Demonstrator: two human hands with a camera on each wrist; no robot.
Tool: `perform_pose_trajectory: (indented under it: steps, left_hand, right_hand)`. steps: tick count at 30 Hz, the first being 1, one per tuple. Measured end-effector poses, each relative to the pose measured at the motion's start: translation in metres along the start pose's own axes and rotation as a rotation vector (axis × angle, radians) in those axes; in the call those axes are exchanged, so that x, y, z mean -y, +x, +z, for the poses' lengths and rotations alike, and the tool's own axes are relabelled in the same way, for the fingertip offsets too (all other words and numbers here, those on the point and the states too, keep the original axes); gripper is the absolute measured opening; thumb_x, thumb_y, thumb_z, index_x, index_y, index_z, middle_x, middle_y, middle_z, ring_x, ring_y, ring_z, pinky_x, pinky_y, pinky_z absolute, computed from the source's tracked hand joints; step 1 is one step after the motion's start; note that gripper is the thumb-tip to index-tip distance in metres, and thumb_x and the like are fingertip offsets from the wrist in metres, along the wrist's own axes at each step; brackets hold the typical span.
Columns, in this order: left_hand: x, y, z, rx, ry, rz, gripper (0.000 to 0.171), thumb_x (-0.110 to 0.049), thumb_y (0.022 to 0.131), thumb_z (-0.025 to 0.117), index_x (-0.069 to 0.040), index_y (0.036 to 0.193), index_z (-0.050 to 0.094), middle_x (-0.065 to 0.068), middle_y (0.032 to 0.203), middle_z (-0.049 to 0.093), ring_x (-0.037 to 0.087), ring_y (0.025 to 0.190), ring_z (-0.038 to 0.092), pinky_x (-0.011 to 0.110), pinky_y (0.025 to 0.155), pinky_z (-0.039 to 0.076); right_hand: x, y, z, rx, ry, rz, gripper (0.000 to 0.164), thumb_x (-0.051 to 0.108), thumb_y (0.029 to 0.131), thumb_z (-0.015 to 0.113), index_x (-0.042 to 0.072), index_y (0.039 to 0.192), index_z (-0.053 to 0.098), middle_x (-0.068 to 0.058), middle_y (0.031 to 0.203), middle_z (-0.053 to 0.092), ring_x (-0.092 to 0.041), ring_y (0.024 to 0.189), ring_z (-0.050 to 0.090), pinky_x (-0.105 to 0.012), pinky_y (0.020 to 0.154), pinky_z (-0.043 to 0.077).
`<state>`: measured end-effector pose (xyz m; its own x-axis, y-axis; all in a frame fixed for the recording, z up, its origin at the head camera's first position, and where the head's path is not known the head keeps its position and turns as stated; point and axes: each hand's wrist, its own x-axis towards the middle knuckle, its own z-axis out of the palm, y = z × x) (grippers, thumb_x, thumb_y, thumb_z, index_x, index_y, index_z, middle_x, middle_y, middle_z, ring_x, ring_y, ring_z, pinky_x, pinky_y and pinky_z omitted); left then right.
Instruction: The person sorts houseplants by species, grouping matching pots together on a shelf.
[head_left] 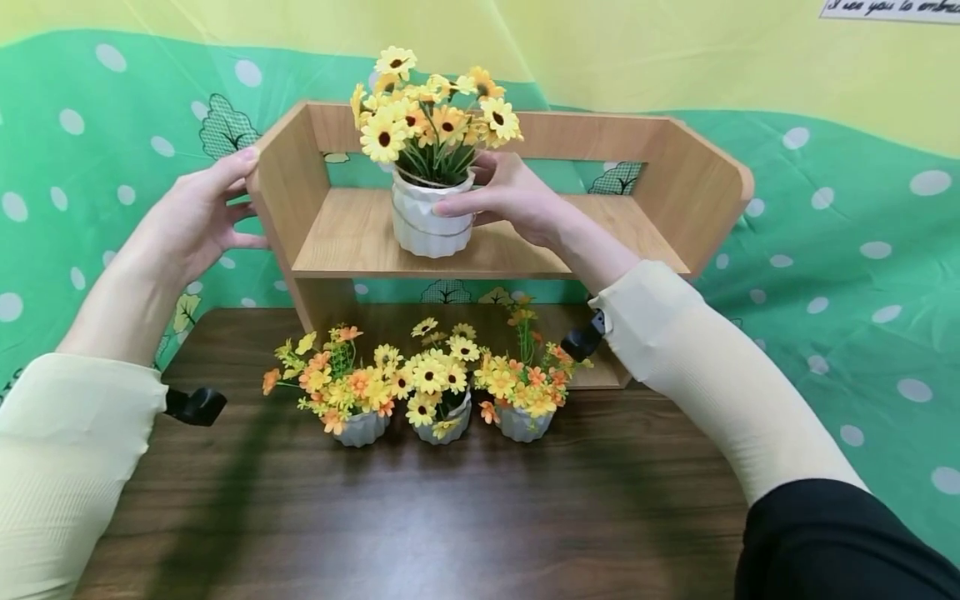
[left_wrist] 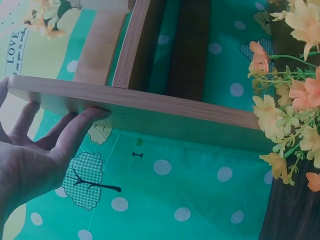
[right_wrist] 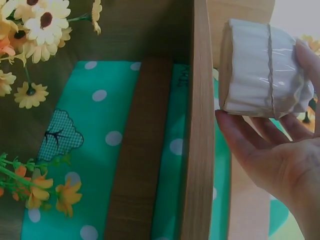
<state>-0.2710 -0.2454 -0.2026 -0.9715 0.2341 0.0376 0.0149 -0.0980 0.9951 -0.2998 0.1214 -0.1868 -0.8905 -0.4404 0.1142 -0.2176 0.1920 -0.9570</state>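
Note:
A white ribbed flower pot (head_left: 432, 218) with string round it carries yellow daisies (head_left: 442, 117). My right hand (head_left: 517, 196) grips its rim and side, thumb in front, over the upper board of a wooden shelf (head_left: 360, 237). In the right wrist view the pot (right_wrist: 255, 70) is tipped on its side by the camera angle, fingers (right_wrist: 245, 130) under it. Whether its base touches the board is hard to tell. At the shelf's left side panel (head_left: 288, 183), my left hand (head_left: 195, 212) rests its thumb and fingers against the edge and outer face.
Below the shelf's front, a row of potted flowers stands on the dark wooden table (head_left: 420, 525): orange-yellow ones at left (head_left: 362, 427) and right (head_left: 525, 423), yellow daisies between (head_left: 442, 425). Green and yellow dotted cloth (head_left: 825, 275) hangs behind.

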Motion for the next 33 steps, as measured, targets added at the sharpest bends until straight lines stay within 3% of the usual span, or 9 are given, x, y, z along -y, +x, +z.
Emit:
perform_pose_trajectory:
  steps: [3,21,33]
  left_hand:
    - [-0.002,-0.006,0.004,-0.018,0.013,0.001,0.056,-0.043,0.102,0.061,-0.029,0.154,0.046,-0.001,0.159,0.034,0.024,0.133,0.043,0.038,0.069,0.064]
    - [-0.002,-0.006,0.005,-0.029,0.021,0.006,0.057,-0.045,0.101,0.063,-0.031,0.154,0.047,0.0,0.162,0.034,0.026,0.136,0.042,0.037,0.068,0.064]
    - [-0.002,-0.004,0.007,-0.039,0.035,0.004,0.058,-0.046,0.1,0.063,-0.03,0.154,0.047,0.0,0.162,0.032,0.028,0.14,0.039,0.035,0.067,0.064]
  right_hand:
    - [-0.001,0.001,0.003,0.011,0.011,0.002,0.057,0.01,0.084,0.081,0.009,0.138,0.06,-0.009,0.123,0.07,-0.019,0.102,0.071,-0.038,0.086,0.062]
    - [-0.008,0.01,0.017,0.022,-0.007,0.032,0.065,0.013,0.083,0.083,0.01,0.143,0.057,-0.011,0.133,0.066,-0.023,0.11,0.07,-0.044,0.096,0.06]
    - [-0.014,0.013,0.016,0.024,-0.018,0.005,0.067,0.014,0.082,0.084,0.008,0.142,0.057,-0.013,0.134,0.065,-0.025,0.118,0.067,-0.039,0.101,0.058]
